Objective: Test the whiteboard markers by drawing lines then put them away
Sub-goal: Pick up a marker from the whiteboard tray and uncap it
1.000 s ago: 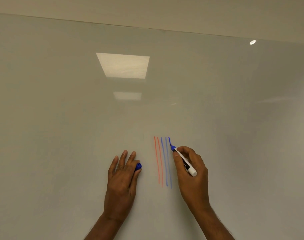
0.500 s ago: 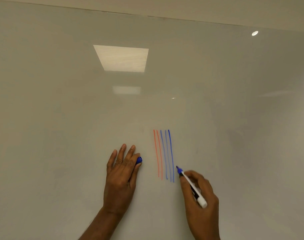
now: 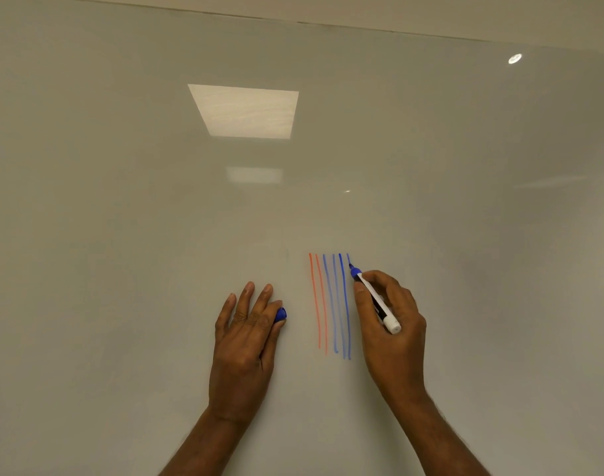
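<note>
Blue marker (image 3: 374, 298), head view: worked low and a little right of centre on the whiteboard (image 3: 122, 235), with bare surface wide to left and right. Top edge (image 3: 328, 24) well above; lower edge out of frame. Ceiling light reflection (image 3: 245, 111) high on the board, far from the strokes.

Since half a second before: climbed from the foot of the blue lines (image 3: 331, 304) to their head, with a short new stroke begun just right of the third. Left grip (image 3: 247, 333) unmoved, just left of the red lines (image 3: 317, 304), long fingers straight on the board, blue cap (image 3: 280, 315) pinched at the thumb side.

Held in the right grip (image 3: 393, 324), thumb and fingers curled round the white barrel. Tip touching the board above the knuckles, tail end jutting lower right over the hand.
</note>
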Demonstrator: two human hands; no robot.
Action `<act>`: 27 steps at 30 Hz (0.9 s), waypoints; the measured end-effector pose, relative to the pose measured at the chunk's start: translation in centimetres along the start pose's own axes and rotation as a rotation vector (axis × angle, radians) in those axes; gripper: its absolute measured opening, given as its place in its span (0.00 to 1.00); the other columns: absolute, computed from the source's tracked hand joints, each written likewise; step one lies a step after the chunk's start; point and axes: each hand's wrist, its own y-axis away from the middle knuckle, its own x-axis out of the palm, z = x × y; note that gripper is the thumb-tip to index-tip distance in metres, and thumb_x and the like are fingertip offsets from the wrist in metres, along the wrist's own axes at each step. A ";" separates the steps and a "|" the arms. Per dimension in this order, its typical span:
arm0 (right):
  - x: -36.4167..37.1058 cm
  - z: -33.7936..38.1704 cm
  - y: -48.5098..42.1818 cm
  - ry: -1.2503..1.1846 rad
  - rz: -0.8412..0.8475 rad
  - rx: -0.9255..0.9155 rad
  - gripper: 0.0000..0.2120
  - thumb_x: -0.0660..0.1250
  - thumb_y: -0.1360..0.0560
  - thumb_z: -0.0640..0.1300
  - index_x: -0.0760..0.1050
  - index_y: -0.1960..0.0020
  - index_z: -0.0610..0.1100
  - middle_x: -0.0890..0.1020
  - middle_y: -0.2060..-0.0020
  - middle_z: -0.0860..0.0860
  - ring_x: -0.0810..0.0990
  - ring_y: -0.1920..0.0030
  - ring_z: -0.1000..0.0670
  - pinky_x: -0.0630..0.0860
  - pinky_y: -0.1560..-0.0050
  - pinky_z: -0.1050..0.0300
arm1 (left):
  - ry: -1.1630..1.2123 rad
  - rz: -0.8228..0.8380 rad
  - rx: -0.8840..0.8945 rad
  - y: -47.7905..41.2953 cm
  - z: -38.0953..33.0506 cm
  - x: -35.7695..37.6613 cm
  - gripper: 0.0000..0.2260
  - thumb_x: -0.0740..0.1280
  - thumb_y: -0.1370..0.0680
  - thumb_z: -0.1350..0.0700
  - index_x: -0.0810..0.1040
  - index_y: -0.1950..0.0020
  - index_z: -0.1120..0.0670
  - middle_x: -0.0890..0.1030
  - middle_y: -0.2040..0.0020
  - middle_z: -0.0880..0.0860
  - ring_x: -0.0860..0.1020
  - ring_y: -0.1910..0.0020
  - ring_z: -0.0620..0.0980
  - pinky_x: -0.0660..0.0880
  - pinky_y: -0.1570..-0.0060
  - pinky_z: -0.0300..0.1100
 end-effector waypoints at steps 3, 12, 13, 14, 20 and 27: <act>-1.0 -0.9 2.7 0.008 -0.003 0.010 0.10 0.68 0.22 0.45 0.80 0.41 0.50 0.82 0.50 0.54 0.82 0.48 0.48 0.81 0.49 0.44 | 0.006 0.001 -0.003 0.0 0.0 0.0 0.16 0.66 0.18 0.56 0.79 0.32 0.60 0.77 0.29 0.56 0.70 0.24 0.56 0.64 0.24 0.58; -3.8 -4.5 10.7 0.121 -0.002 0.131 0.15 0.71 0.27 0.57 0.77 0.41 0.62 0.81 0.50 0.57 0.81 0.46 0.49 0.78 0.47 0.54 | 0.009 -0.001 -0.012 0.0 -0.1 -0.1 0.15 0.67 0.18 0.57 0.79 0.32 0.61 0.77 0.29 0.56 0.70 0.24 0.56 0.64 0.24 0.59; -4.1 -4.5 10.8 0.130 0.017 0.144 0.15 0.70 0.27 0.58 0.76 0.41 0.61 0.81 0.50 0.58 0.81 0.46 0.50 0.77 0.47 0.56 | 0.015 0.001 -0.013 0.0 -0.1 -0.2 0.15 0.67 0.17 0.57 0.79 0.32 0.61 0.77 0.29 0.56 0.70 0.24 0.56 0.63 0.24 0.59; -4.4 -4.3 10.8 0.130 0.038 0.167 0.13 0.70 0.25 0.58 0.78 0.41 0.60 0.81 0.50 0.58 0.81 0.46 0.51 0.77 0.48 0.56 | 0.020 0.003 -0.016 0.0 -0.2 -0.2 0.15 0.66 0.17 0.57 0.79 0.32 0.61 0.77 0.29 0.56 0.70 0.24 0.56 0.63 0.24 0.59; -5.7 0.9 10.6 -0.095 0.180 0.267 0.04 0.69 0.25 0.47 0.80 0.50 0.51 0.84 0.61 0.49 0.83 0.59 0.49 0.78 0.59 0.58 | 0.110 0.035 -0.115 0.3 -1.0 -1.2 0.15 0.67 0.18 0.59 0.79 0.32 0.62 0.78 0.30 0.55 0.70 0.24 0.53 0.63 0.23 0.57; -4.9 5.3 12.6 -0.324 0.409 0.354 0.07 0.70 0.22 0.48 0.81 0.45 0.50 0.85 0.52 0.48 0.84 0.51 0.46 0.81 0.52 0.56 | 0.649 0.075 -0.891 0.4 -7.2 -8.2 0.10 0.66 0.17 0.54 0.80 0.37 0.53 0.86 0.45 0.47 0.83 0.42 0.44 0.78 0.39 0.38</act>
